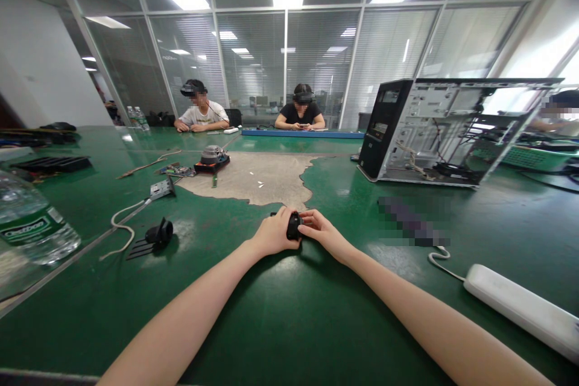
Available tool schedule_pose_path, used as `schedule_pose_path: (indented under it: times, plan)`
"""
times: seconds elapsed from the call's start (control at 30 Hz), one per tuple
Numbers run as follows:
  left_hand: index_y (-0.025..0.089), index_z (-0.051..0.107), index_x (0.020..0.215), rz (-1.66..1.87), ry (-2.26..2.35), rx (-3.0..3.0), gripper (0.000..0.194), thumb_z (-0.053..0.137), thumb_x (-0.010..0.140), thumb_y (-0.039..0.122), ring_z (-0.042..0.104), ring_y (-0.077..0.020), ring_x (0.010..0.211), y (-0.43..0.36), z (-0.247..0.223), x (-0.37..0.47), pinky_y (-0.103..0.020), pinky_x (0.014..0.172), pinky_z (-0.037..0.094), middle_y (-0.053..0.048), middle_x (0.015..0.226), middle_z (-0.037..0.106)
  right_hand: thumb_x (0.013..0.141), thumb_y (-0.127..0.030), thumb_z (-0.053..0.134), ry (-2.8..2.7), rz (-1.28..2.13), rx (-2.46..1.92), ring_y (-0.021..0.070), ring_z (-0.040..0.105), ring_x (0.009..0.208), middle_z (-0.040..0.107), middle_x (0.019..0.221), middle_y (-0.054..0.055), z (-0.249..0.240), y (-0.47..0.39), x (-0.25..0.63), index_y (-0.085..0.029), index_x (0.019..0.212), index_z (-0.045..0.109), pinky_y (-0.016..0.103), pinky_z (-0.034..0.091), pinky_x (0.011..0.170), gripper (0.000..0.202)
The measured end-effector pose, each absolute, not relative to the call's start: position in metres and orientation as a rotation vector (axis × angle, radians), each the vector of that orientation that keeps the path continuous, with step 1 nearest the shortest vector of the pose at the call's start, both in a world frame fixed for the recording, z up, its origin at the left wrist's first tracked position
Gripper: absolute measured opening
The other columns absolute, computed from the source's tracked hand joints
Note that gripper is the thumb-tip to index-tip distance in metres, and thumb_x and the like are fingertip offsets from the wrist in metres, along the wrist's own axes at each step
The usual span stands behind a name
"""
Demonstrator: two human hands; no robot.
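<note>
Both my hands are together over the green tabletop (280,307), near the middle of the view. My left hand (274,233) wraps round a small black plastic part (294,226), whose exact kind I cannot make out. From the other side, the bent fingers of my right hand (319,228) grip the part's right edge. Much of the part is hidden under the left fingers. To the left lies a black round-ended plastic piece (159,233) with flat prongs. Beyond it stands a small metal bracket (161,189) beside a white cable (122,226).
An open computer case (389,129) stands at the right, with a white power strip (520,307) nearer me. A water bottle (36,223) is at the left. An orange-and-black device (212,160) sits on the bare grey patch (271,175). Two people sit across the table; another is at far right.
</note>
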State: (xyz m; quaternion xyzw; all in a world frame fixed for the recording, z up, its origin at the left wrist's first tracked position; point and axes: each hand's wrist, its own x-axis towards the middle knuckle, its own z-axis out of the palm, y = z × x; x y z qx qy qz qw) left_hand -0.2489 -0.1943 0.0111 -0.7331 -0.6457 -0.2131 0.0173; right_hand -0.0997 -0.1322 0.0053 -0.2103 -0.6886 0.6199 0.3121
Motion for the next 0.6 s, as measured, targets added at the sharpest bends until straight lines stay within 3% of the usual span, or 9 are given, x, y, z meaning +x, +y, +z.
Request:
schedule_pose_path:
  times: [0.2,0.37,0.6]
  plan:
    - [0.022,0.030,0.113,-0.656,-2.016,-2.294,0.066,0.061,0.057,0.036,0.055,-0.0228,0.089,-0.1948,0.0122,-0.2497,-0.031,0.072,0.044,-0.005,0.110,0.045,0.060,-0.024,0.067,-1.857,1.674,-0.436,0.0150,0.053,0.087,0.055,0.090,0.000,0.0069,-0.1312,-0.0955,-0.022,0.088,0.042,0.034,0.040,0.081,0.038]
    - [0.022,0.030,0.112,-0.676,-2.012,-2.293,0.062,0.059,0.059,0.038,0.055,-0.0222,0.089,-0.1955,0.0132,-0.2482,-0.031,0.072,0.044,-0.004,0.108,0.046,0.068,-0.029,0.059,-1.802,1.615,-0.498,0.0133,0.054,0.082,0.055,0.083,-0.001,0.0064,-0.1327,-0.0981,-0.021,0.084,0.044,0.033,0.040,0.080,0.023]
    - [0.023,0.031,0.112,-0.634,-2.083,-2.279,0.061,0.060,0.059,0.036,0.054,-0.0224,0.091,-0.1964,0.0162,-0.2460,-0.031,0.074,0.043,-0.005,0.108,0.045,0.067,-0.031,0.060,-1.816,1.634,-0.535,0.0142,0.054,0.083,0.055,0.087,0.001,0.0041,-0.1311,-0.0993,-0.022,0.090,0.045,0.033,0.042,0.078,0.030]
